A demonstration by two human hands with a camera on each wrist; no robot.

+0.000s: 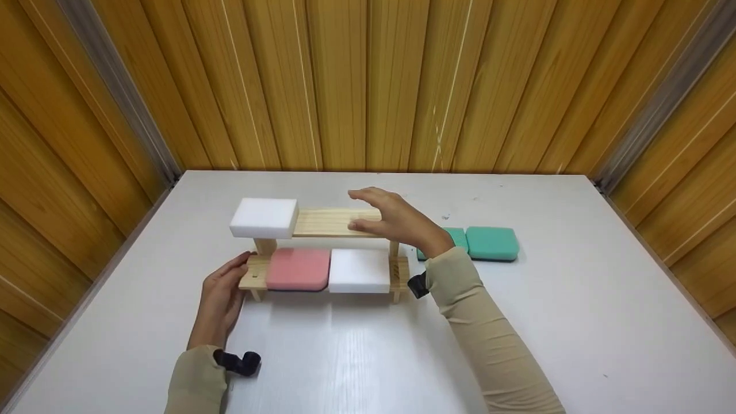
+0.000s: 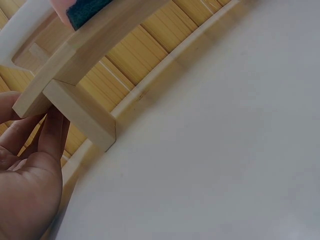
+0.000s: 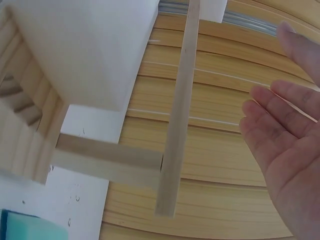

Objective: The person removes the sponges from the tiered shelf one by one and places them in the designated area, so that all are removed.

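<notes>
Head | wooden rack [image 1: 325, 222] | lower left end within left grip [image 1: 221, 290]

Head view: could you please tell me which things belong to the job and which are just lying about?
Seemingly in use:
wooden rack, gripped by the left hand
upper white block
pink sponge
lower white block
right hand, near the upper shelf

Apparently lying about:
two green sponges, though possibly awaiting use
</notes>
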